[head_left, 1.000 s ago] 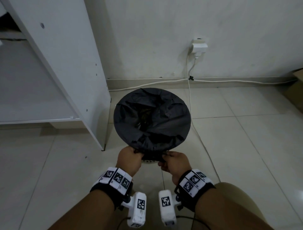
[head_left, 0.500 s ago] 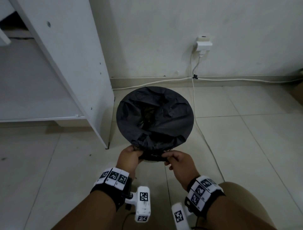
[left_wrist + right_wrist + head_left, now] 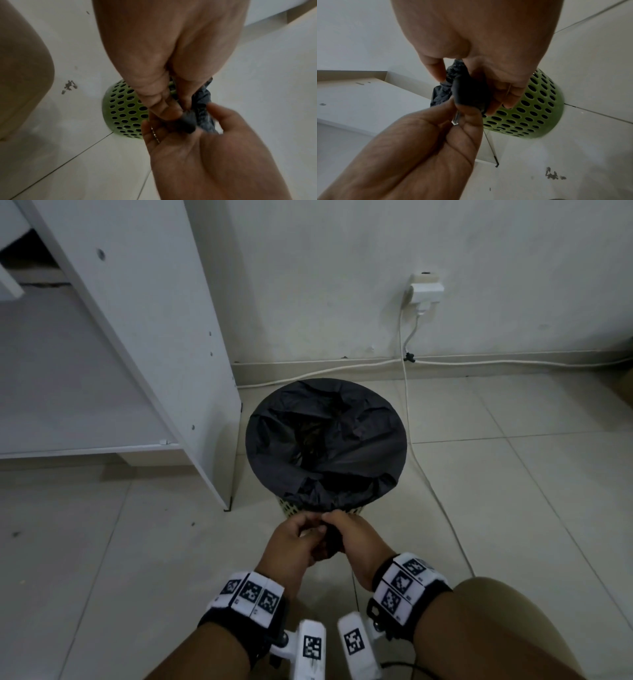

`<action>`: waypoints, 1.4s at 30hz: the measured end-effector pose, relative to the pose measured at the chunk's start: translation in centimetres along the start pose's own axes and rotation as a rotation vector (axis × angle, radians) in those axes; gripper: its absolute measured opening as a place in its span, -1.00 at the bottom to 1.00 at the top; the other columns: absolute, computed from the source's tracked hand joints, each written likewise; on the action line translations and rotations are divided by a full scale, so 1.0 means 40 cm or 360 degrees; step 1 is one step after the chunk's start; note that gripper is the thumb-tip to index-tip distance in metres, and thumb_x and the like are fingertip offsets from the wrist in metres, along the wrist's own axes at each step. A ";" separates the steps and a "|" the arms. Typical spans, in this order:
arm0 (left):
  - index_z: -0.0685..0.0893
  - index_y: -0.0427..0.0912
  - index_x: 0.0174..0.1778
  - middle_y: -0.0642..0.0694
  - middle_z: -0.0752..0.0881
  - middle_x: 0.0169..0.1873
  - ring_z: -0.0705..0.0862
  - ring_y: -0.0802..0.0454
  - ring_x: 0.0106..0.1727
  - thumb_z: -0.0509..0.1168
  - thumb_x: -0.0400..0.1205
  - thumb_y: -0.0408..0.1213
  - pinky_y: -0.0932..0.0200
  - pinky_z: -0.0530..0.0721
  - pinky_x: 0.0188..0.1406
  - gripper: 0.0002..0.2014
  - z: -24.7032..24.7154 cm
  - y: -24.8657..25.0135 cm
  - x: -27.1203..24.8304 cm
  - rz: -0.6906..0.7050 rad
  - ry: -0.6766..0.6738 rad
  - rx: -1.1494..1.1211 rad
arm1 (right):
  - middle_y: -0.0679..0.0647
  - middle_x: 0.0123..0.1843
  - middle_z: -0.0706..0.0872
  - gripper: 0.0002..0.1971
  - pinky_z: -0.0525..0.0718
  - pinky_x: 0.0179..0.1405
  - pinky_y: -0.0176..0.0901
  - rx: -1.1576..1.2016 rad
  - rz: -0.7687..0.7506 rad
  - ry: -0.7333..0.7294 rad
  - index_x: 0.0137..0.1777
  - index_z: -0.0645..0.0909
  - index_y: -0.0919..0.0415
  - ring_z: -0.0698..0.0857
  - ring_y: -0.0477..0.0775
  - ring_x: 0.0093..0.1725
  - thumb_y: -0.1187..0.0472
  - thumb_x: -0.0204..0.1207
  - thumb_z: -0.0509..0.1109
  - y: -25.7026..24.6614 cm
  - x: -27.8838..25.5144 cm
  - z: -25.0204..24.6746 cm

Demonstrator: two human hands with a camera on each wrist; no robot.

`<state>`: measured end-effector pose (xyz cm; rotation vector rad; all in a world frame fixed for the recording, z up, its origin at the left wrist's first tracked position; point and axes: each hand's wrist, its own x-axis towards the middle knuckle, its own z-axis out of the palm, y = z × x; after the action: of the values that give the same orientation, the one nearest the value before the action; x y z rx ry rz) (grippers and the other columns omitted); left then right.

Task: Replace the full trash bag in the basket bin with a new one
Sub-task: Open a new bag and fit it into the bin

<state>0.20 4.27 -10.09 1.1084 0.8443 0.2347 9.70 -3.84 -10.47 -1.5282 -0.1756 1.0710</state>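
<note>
A black trash bag (image 3: pixel 325 440) lines a green perforated basket bin (image 3: pixel 123 108) on the tiled floor, its edge folded over the rim. Both hands meet at the bin's near side. My left hand (image 3: pixel 308 529) and my right hand (image 3: pixel 337 520) pinch a gathered, twisted bunch of the bag's edge (image 3: pixel 330 542) between them. In the right wrist view the right hand's fingers (image 3: pixel 510 94) curl round the black twist (image 3: pixel 467 92), and the left thumb and forefinger pinch its tip. The bag's contents are hidden in dark folds.
A white shelf unit (image 3: pixel 154 337) stands close to the left of the bin. A white cable (image 3: pixel 421 467) runs down from a wall plug (image 3: pixel 426 290) and across the floor just right of the bin. My knee (image 3: pixel 496 628) is at the lower right.
The hands, which held the bag's near edge a little apart, have come together and bunched that edge into a twist in front of the bin.
</note>
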 end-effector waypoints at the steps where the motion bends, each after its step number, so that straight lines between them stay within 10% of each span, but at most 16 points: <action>1: 0.71 -0.32 0.14 -0.35 0.81 0.04 0.83 -0.28 0.02 0.26 0.67 -0.59 -0.16 0.83 0.02 -0.79 0.004 0.002 -0.001 0.0045 0.0025 0.0046 | 0.33 0.01 0.82 -0.70 0.71 0.15 0.24 -0.0063 -0.0018 -0.0034 -0.05 0.80 0.27 0.79 0.31 0.04 0.07 0.43 0.37 -0.003 0.000 0.006; 10: 0.81 -0.38 0.02 -0.40 0.85 -0.14 0.86 -0.35 -0.11 0.36 0.68 -0.44 -0.27 0.84 0.01 -0.87 -0.003 0.017 0.013 0.0010 0.0072 0.0162 | 0.38 0.02 0.82 -0.77 0.73 0.18 0.19 -0.0030 -0.0045 0.0050 0.01 0.73 0.50 0.79 0.34 0.08 0.28 0.60 0.39 -0.009 0.003 0.004; 22: 0.53 -0.19 -0.27 -0.08 0.54 -0.54 0.43 0.08 -0.58 0.35 0.67 -0.38 0.28 0.38 -0.66 -0.79 -0.050 0.039 0.029 -0.0225 0.0017 -0.0264 | 0.04 -0.45 0.68 -0.96 0.40 -0.56 -0.22 -0.0002 -0.0094 0.0453 -0.18 0.77 0.32 0.46 -0.06 -0.54 0.39 0.47 0.50 0.011 -0.007 -0.057; 30: 0.43 -0.23 -0.25 -0.17 0.42 -0.51 0.36 0.05 -0.61 0.29 0.71 -0.41 0.25 0.28 -0.64 -0.77 -0.029 0.023 0.028 -0.0066 0.0152 0.0274 | 0.20 -0.42 0.62 -0.82 0.67 -0.44 -0.02 -0.0066 -0.0148 0.0561 -0.27 0.56 0.33 0.58 0.12 -0.49 0.54 0.52 0.28 0.016 -0.015 -0.022; 34: 0.75 -0.18 -0.25 -0.04 0.76 -0.38 0.68 0.03 -0.35 0.38 0.66 -0.36 0.15 0.57 -0.32 -0.84 -0.050 0.014 0.024 0.0130 0.0144 0.0617 | 0.23 -0.33 0.73 -0.78 0.80 -0.23 0.24 -0.0223 -0.0198 0.0496 -0.24 0.64 0.41 0.72 0.25 -0.36 0.53 0.54 0.20 0.007 -0.009 -0.021; 39: 0.87 -0.24 -0.15 0.01 0.87 -0.25 0.81 0.21 -0.20 0.45 0.61 -0.41 0.40 0.62 -0.24 -0.91 -0.039 0.021 -0.001 0.0324 0.0046 0.0576 | 0.55 -0.12 0.69 -0.57 0.63 0.01 0.58 -0.0215 -0.0166 0.0375 -0.17 0.57 0.55 0.67 0.58 -0.01 0.08 0.25 0.34 0.023 0.001 -0.009; 42: 0.86 -0.24 -0.15 0.14 0.81 -0.38 0.73 0.24 -0.32 0.34 0.65 -0.44 0.38 0.63 -0.31 -0.82 -0.020 0.022 -0.011 0.0338 -0.0048 0.0620 | 0.57 -0.19 0.64 -0.53 0.61 -0.01 0.57 -0.0186 -0.0118 0.0258 -0.22 0.53 0.56 0.65 0.47 -0.22 0.04 0.22 0.33 0.022 0.000 0.009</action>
<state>-0.44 5.00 -9.26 1.5659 0.7627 0.2343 9.05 -3.83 -11.18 -1.6928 -0.1838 0.8868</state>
